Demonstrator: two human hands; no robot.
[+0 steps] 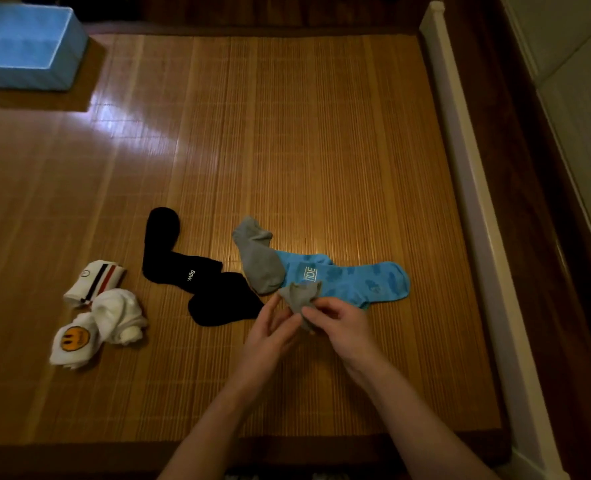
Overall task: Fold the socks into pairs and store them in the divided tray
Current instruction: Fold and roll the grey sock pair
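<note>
A small grey sock (301,297) is held up just above the mat, pinched by my right hand (342,322). My left hand (269,332) touches its lower edge with relaxed, nearly straight fingers. A second grey sock (257,258) lies flat behind it, overlapping the cuff of a bright blue patterned sock pair (352,280). Two black socks (190,271) lie to the left of the grey one. Further left sit white socks: a striped folded one (94,280), a bundled one (119,315) and one with a smiley face (74,341). The light blue fabric tray (23,46) stands at the far left corner.
Everything rests on a bamboo mat (287,133) over a wooden bed frame. A white rail (467,168) runs along the right edge, with a dark wooden floor strip and a white wall beyond it.
</note>
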